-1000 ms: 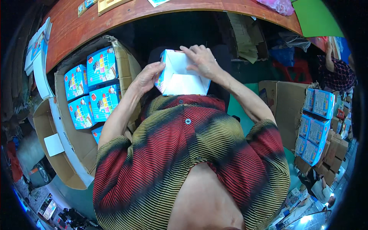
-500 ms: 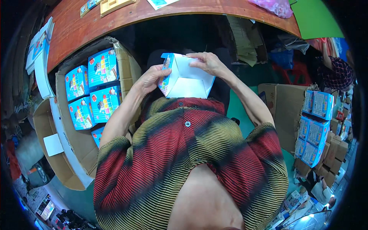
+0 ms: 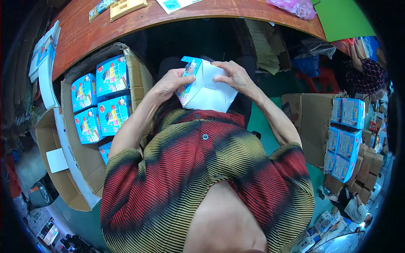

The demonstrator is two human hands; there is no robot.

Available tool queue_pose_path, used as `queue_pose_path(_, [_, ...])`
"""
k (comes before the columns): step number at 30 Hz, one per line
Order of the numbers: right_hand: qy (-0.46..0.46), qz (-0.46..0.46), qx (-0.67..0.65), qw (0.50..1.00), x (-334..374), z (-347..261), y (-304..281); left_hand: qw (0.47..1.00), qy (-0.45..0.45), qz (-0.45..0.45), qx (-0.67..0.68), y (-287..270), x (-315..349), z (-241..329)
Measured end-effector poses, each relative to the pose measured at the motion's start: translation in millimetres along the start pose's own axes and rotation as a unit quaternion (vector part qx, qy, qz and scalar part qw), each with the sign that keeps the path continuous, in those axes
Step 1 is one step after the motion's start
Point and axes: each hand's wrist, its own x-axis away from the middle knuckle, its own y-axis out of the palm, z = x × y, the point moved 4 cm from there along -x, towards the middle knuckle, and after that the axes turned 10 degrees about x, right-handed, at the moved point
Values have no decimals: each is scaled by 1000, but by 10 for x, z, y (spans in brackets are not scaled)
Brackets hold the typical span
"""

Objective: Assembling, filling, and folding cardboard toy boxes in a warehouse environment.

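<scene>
A small cardboard box (image 3: 211, 98), white inside and printed blue outside, rests in my lap with its open side toward me. My left hand (image 3: 171, 83) pinches its printed left wall, thumb on the outside face near the upper edge. Gripping the far right edge is my right hand (image 3: 237, 77), its thumb inside the box and its fingers over the rim. A blue flap sticks out at the box's upper left corner. The bottom of the box shows white and bare.
To my left a big open carton (image 3: 90, 173) holds several blue printed boxes (image 3: 113, 114). Another carton (image 3: 312, 126) with stacked blue boxes (image 3: 344, 143) stands on the right. A wooden table (image 3: 168, 14) runs across the front, bearing a yellow tray (image 3: 128, 8) and a pink plastic bag (image 3: 295, 7). Another person (image 3: 366, 78) is at far right.
The box has tilted, its right side dropping a little. My right hand has shifted slightly right and down along the rim, while my left hand keeps its hold and moves slightly right.
</scene>
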Motion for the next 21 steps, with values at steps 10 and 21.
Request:
queue_pose_path(10, [-11, -14, -166, 986, -22, 99, -84, 997, -3, -83, 8, 97, -54, -13])
queue_pose_path(21, [120, 298, -297, 899, 638, 783, -1651, 939, 225, -197, -171, 1738, 638, 758])
